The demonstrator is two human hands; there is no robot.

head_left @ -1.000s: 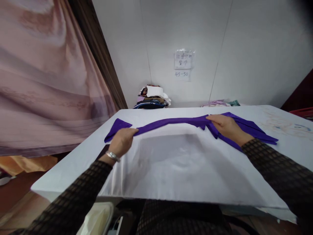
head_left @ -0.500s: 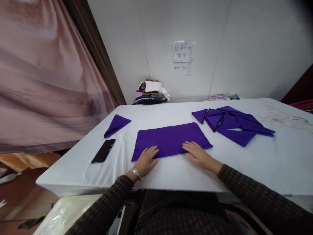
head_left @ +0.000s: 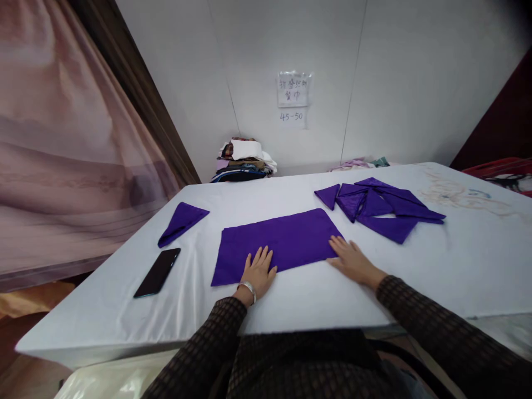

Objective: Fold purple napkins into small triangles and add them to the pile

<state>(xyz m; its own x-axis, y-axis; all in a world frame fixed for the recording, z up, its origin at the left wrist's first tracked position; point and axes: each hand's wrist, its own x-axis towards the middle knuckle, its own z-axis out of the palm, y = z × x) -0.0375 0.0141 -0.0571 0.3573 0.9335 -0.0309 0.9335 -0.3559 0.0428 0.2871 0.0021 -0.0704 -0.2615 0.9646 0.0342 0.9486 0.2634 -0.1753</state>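
A purple cloth napkin (head_left: 286,238), folded into a wide rectangle, lies flat on the white-covered table (head_left: 299,305) in front of me. My left hand (head_left: 258,271) rests flat on its near edge, left of the middle, with fingers spread. At the near right corner, my right hand (head_left: 351,259) lies flat, its fingers on the napkin and covering that corner. Neither hand grips the fabric. Off to the left is a purple napkin folded into a triangle (head_left: 181,223). Several more folded purple napkins (head_left: 376,204) overlap in a group at the right.
A dark phone (head_left: 157,272) lies on the table at the left. Behind the far edge is a pile of folded clothes (head_left: 245,160) by the wall. A handwritten paper sign (head_left: 293,90) hangs above. Pink curtain (head_left: 75,138) fills the left side.
My right hand has slid rightward along the napkin's near edge to its corner. My left hand stays on the near edge, its fingers now pointing more forward. The camera view has shifted slightly.
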